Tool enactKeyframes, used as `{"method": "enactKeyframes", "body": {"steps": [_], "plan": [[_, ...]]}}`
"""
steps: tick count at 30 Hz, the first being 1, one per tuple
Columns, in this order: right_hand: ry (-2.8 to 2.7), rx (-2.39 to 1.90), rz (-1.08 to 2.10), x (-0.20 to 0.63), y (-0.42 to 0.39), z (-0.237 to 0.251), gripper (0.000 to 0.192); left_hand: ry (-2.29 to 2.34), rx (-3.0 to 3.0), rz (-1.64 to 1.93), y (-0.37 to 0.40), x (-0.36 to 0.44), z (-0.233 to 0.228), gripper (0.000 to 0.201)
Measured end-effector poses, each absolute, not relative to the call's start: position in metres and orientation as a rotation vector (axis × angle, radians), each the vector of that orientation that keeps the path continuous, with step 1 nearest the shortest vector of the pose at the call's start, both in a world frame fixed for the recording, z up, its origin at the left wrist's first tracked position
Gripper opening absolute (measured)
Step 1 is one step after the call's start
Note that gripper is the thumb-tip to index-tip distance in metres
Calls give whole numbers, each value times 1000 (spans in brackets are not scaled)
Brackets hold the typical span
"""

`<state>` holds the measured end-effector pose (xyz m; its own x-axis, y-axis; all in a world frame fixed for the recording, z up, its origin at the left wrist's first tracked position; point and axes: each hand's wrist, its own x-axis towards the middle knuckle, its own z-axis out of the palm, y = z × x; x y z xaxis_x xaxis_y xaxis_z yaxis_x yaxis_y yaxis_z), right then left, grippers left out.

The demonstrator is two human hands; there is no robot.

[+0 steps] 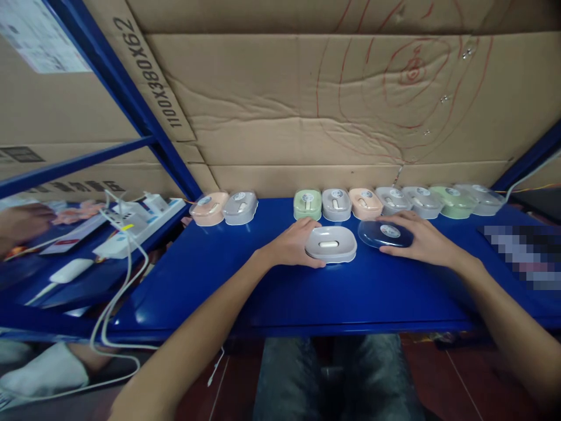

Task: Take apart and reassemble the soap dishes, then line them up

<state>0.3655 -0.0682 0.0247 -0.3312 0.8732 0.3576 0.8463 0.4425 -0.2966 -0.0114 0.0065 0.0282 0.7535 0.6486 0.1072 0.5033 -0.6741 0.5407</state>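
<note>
Blue table (372,292), cardboard wall behind, seen from above.

Left hand (293,244) laid against the left side of a grey soap box (331,244), fingers curled round its near-left edge — a light bracing grip, not a lift. Box flat on the table, open side up, a small white piece lying in its tray. Placed at centre, straight in front of the body, where both hands reach it alike.

Right hand (421,237) spread flat, palm down, fingertips resting on a clear lid (385,234) with a round sticker on top. Lid lying on the table just to the right of the grey box, close but seemingly not touching. Fingers loose, pressing or sliding rather than pinching; not closed round anything. Whether the lid is raised off the table at all — cannot tell.

Along the back edge, a row of closed soap boxes (394,200) in green, grey, peach and clear-topped grey, each with lid on and sticker facing up; lined against the cardboard, likely to keep the middle free as working space. Two more boxes (223,209), peach and grey, set apart at the back left with a gap between the groups.

Far left, on a lower shelf: a white power strip (131,225) with cables (118,304) trailing over the edge. Another person's hand (21,225) at the left margin, blurred, well away from the boxes.

Blurred patch at right on the table — contents not readable.
</note>
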Motion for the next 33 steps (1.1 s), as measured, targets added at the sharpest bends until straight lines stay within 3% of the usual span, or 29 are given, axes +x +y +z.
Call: {"method": "enactKeyframes", "body": {"steps": [7,16,33], "plan": [[-2226,-1108,170,295,-57,48,69,795,2465,478,12,-9,14,91],[-2270,-993,250,265,-40,16,76,788,2331,683,13,-1,-9,119],[-2248,-969,306,265,-39,-1,77,765,2378,682,10,-1,-6,102]]}}
